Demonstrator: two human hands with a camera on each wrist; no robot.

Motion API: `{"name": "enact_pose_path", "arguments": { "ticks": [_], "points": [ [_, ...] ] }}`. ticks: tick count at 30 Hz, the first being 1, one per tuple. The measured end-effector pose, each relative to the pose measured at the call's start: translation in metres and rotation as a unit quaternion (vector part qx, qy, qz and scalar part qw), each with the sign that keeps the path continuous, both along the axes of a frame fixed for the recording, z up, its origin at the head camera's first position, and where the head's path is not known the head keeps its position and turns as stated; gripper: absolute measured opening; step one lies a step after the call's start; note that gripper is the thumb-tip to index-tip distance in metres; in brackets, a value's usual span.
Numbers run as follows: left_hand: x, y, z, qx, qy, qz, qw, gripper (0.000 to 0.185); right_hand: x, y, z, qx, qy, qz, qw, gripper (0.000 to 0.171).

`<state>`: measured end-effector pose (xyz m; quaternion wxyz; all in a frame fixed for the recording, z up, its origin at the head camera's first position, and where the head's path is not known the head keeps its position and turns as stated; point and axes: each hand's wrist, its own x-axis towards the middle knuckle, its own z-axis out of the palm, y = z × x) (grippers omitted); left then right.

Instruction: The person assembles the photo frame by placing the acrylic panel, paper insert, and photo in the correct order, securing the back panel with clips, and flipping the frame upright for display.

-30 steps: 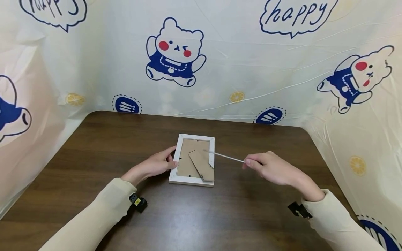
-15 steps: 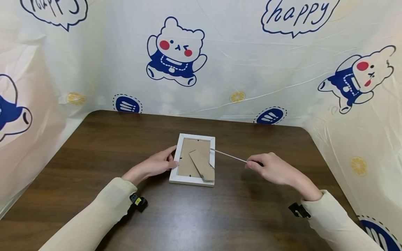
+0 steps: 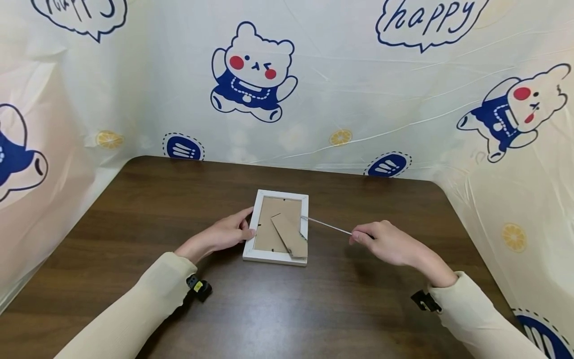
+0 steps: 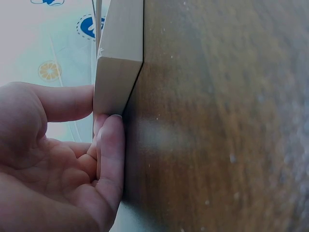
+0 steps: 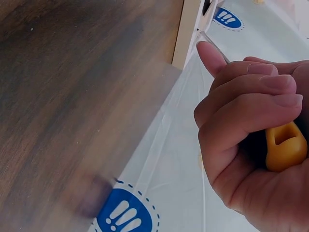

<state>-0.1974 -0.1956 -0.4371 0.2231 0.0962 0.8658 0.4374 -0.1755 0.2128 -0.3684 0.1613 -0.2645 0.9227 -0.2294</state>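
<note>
A white picture frame (image 3: pixel 275 257) lies face down on the brown table, its tan backing board (image 3: pixel 269 209) and slanted stand flap (image 3: pixel 291 237) facing up. Small dark tabs show along the inner edge. My left hand (image 3: pixel 224 233) grips the frame's left side, thumb on top and fingers against the outer edge, as the left wrist view also shows. In my right hand (image 3: pixel 390 243) is a screwdriver (image 3: pixel 327 226), its thin metal shaft reaching left. The tip is at the frame's right inner edge. The yellow handle end (image 5: pixel 287 152) shows under curled fingers in the right wrist view.
The brown wooden table (image 3: pixel 188 189) extends around the frame on all sides. A pale printed curtain (image 3: pixel 314 89) with bears hangs behind the table and along both sides. Each wrist carries a small black camera, as on the left sleeve (image 3: pixel 168 271).
The screwdriver tip has drawn back rightward from over the backing board to the frame's right inner edge, then dipped slightly. My left hand keeps its hold on the frame.
</note>
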Motion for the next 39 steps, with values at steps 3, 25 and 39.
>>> {"name": "enact_pose_path", "arguments": {
  "ticks": [3, 25, 39],
  "points": [
    [0.0, 0.0, 0.001, 0.0, 0.001, -0.001, 1.0, 0.078, 0.0, -0.001, -0.001, 0.002, -0.003, 0.003, 1.0, 0.03],
    [0.001, 0.001, 0.004, -0.007, -0.004, -0.001, 1.0, 0.077, -0.001, -0.001, -0.001, -0.001, -0.008, 0.006, 1.0, 0.031],
    [0.001, 0.0, 0.002, -0.014, -0.001, -0.007, 0.9999, 0.076, -0.001, -0.014, 0.005, 0.027, 0.005, 0.025, 0.999, 0.028]
  ]
}}
